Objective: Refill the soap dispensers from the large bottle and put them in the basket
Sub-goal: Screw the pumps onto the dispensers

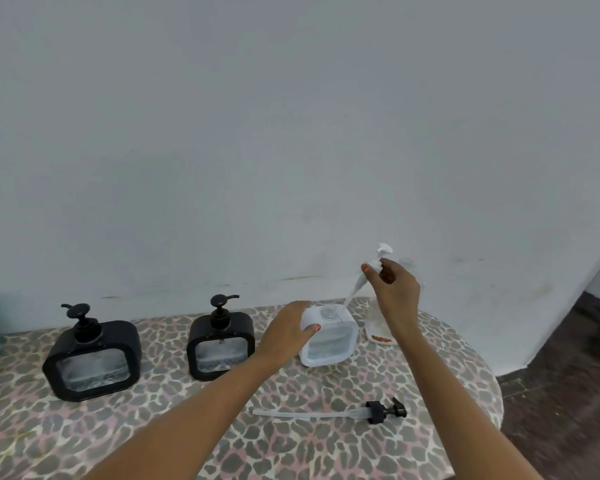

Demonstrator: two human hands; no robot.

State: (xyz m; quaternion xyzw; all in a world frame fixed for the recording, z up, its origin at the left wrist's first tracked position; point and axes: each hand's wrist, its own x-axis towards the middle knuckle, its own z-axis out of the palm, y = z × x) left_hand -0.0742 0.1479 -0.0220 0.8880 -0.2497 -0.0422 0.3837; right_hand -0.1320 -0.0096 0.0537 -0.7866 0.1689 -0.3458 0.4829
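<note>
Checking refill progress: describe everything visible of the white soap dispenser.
The white dispenser is squarish rounded plastic with a clear front window, liquid inside. It stands upright on the leopard-print table, neck open. The left hand grips its upper left corner; the right hand holds its white pump raised, tube slanting toward the neck.

The left forearm [187, 414] and right forearm [454, 382] are bare up from the bottom edge. At centre, the left hand [288, 332] has 1 orange-red painted thumbnail [314, 328]; the right hand [395, 289] shows 1 fingernail [365, 268] in the same polish.
</note>
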